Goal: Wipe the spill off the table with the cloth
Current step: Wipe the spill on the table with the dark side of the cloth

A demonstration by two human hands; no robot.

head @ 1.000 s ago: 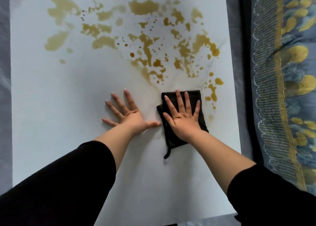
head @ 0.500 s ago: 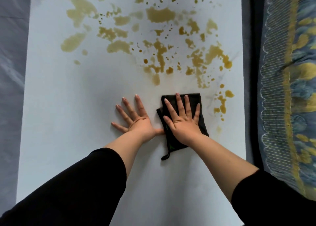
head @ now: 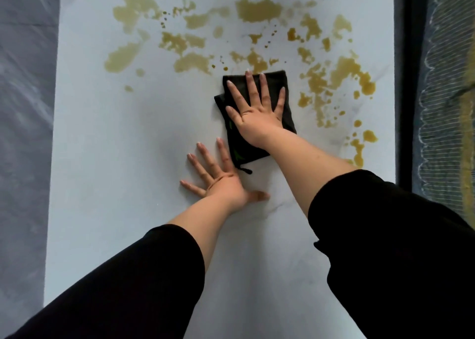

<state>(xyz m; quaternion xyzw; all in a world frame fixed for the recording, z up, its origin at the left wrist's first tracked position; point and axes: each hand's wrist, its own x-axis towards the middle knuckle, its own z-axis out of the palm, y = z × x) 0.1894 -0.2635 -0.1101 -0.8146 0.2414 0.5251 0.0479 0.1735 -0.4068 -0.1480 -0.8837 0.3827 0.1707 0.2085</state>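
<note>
While the left hand [head: 221, 184] braces flat on the pale white tabletop [head: 115, 158], fingers [head: 205, 156] wide, the right hand [head: 257, 117] presses the folded black cloth [head: 244, 153], fingers splayed, at the near edge of the yellow-brown liquid spill [head: 341, 74]; seemingly mid-wipe, next pushing farther out

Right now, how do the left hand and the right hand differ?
The right hand presses flat on the black cloth; the left hand lies flat on the bare table. The right hand is farther up the table, at the edge of the spill; the left hand sits nearer the person, on an unstained part. Both are open, palm down, fingers spread.
</note>
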